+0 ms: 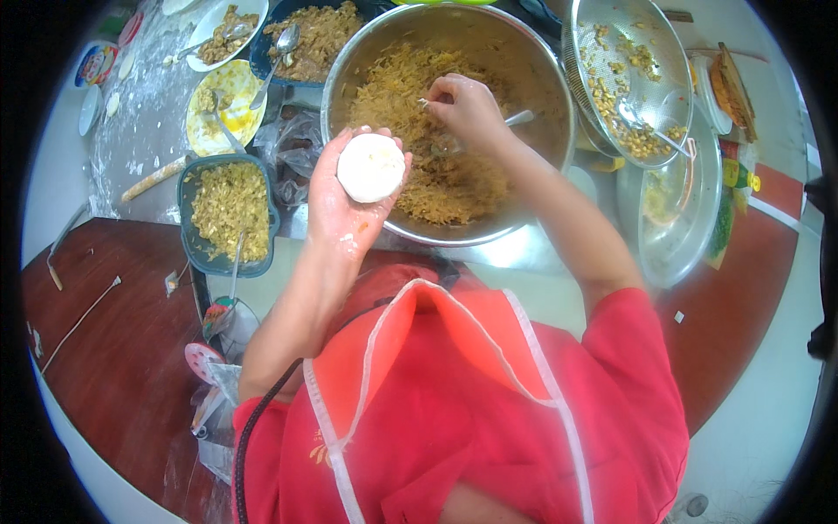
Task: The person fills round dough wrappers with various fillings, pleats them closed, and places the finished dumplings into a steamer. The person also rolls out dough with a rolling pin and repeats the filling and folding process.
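Observation:
A round, white piece of dough lies on the palm of my left hand, its smooth face up. My right hand is over the large steel bowl, thumb and fingertips pinched together on a small whitish bit, perhaps dough. Shredded yellow-brown filling covers much of the bowl's inside. A spoon stands in the bowl, its handle showing just right of my right wrist. My left hand is in front of the bowl's left rim.
Left of the bowl are a teal tub of chopped filling, a yellow-stained plate, a dark blue tub of filling and a rolling pin on the floured worktop. At the right, a steel strainer with bits of food rests above a clear basin.

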The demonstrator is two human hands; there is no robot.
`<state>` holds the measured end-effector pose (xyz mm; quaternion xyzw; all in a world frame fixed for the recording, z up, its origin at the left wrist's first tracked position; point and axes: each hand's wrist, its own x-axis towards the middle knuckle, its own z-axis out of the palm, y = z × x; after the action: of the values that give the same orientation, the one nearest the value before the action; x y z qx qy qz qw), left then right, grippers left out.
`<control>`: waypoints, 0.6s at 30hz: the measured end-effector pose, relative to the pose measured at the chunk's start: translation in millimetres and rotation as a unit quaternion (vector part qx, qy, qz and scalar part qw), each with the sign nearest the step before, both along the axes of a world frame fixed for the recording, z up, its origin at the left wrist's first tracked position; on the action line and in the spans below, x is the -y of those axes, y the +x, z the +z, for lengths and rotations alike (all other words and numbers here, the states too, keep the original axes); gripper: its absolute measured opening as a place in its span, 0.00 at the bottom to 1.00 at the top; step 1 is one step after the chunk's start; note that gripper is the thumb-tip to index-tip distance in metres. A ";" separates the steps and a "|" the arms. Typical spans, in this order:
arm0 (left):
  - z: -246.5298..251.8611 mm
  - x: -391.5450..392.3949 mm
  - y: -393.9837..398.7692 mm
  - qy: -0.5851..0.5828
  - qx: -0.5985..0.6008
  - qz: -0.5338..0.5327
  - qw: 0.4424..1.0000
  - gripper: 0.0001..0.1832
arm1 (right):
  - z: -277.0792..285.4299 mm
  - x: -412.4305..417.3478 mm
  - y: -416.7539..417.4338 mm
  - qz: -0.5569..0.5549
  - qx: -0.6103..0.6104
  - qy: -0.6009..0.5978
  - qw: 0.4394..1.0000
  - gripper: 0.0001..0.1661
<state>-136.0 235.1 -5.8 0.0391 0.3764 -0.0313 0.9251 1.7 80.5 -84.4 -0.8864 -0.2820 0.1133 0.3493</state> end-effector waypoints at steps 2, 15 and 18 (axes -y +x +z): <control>-0.2 3.4 3.1 0.009 -0.007 0.006 1.000 0.09 | -7.0 0.9 0.1 0.025 0.036 -0.007 0.999 0.06; -13.5 11.3 22.8 0.067 0.003 0.003 0.998 0.09 | 64.8 20.5 -1.4 -0.106 -0.478 0.248 0.836 0.10; -29.7 22.3 33.5 0.038 0.042 -0.014 0.998 0.12 | 94.2 17.5 -19.4 -0.060 -0.503 0.298 0.809 0.13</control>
<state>-102.5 212.8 -35.5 0.0811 0.3376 -0.0282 0.9373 -17.7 63.0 9.8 -0.5733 -0.0330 0.4325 0.6951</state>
